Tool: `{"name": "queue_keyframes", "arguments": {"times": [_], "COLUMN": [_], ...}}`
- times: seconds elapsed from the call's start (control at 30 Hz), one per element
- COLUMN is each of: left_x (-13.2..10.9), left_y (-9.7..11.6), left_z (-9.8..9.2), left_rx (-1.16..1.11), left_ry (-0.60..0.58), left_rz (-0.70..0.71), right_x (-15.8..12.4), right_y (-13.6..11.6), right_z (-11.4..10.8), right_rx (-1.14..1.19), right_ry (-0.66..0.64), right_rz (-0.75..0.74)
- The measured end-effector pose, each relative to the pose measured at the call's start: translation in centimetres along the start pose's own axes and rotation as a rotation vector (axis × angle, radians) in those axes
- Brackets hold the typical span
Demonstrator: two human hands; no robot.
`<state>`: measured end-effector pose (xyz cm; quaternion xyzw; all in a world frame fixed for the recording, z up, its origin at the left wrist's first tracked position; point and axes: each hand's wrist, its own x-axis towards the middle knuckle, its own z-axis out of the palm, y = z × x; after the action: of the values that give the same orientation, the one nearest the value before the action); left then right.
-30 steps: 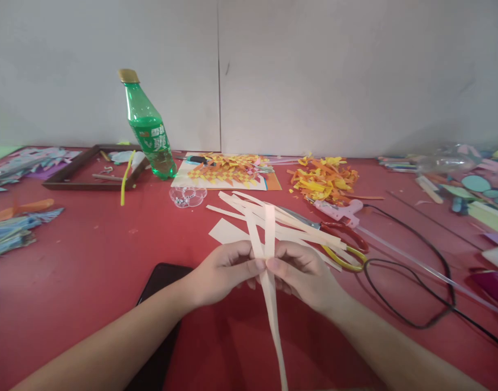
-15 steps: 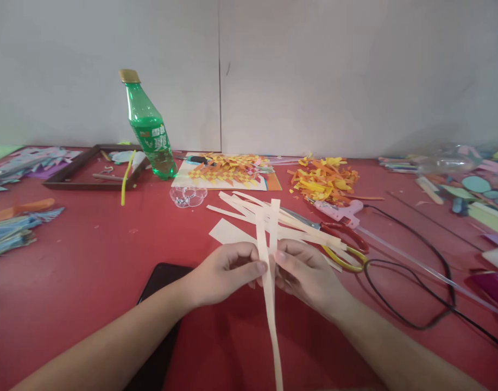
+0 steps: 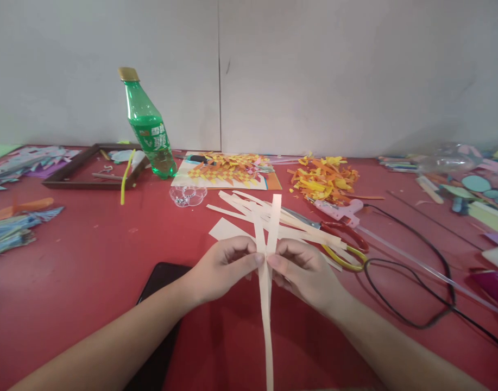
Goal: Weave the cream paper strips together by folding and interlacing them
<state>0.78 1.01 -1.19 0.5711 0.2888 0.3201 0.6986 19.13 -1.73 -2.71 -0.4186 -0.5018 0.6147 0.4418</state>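
Between my hands are two cream paper strips, crossing where my fingertips meet. My left hand (image 3: 234, 266) pinches the left paper strip (image 3: 265, 293), whose long tail hangs down toward the table's near edge. With thumb and fingers closed, my right hand (image 3: 300, 269) grips the right paper strip (image 3: 275, 217), its upper end leaning slightly right. The upper ends spread in a narrow V. Just beyond my hands lies a loose pile of cream paper strips (image 3: 240, 205), with a cream paper piece (image 3: 224, 230) beside it. Scissors (image 3: 350, 258) with red and yellow handles lie partly under the pile.
A green soda bottle (image 3: 149, 133) stands beside a brown frame (image 3: 65, 182). Behind the strips are woven orange-yellow paper (image 3: 220, 174) and orange scraps (image 3: 328, 179). A pink glue gun (image 3: 340, 210) trails a black cord (image 3: 450, 271) at right. A black phone (image 3: 159, 282) lies under my left forearm.
The two strips have shifted slightly left and now spread wider at the top. The right strip tilts more to the right, and the hanging tail has swung left. My fingertips have come closer together.
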Motion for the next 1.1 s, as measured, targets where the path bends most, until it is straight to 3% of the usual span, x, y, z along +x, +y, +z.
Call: {"name": "queue_keyframes", "arguments": {"times": [0.27, 0.5, 0.67, 1.1], "left_x": [-0.01, -0.29, -0.25, -0.27], "left_y": [-0.17, -0.03, -0.2, -0.15], "left_z": [-0.35, -0.16, -0.21, -0.19], "left_rx": [0.082, 0.109, 0.045, 0.049], "left_ry": [0.053, -0.077, -0.105, -0.023], "left_rz": [-0.013, -0.015, 0.008, -0.024], "right_x": [-0.04, 0.08, -0.06, -0.25], "right_y": [0.5, 0.56, 0.04, -0.3], "right_z": [-0.46, -0.61, -0.31, 0.03], "right_rx": [0.017, 0.068, -0.002, -0.149], "right_ry": [0.024, 0.017, -0.083, -0.061], "right_rz": [0.011, 0.053, 0.047, -0.088]}}
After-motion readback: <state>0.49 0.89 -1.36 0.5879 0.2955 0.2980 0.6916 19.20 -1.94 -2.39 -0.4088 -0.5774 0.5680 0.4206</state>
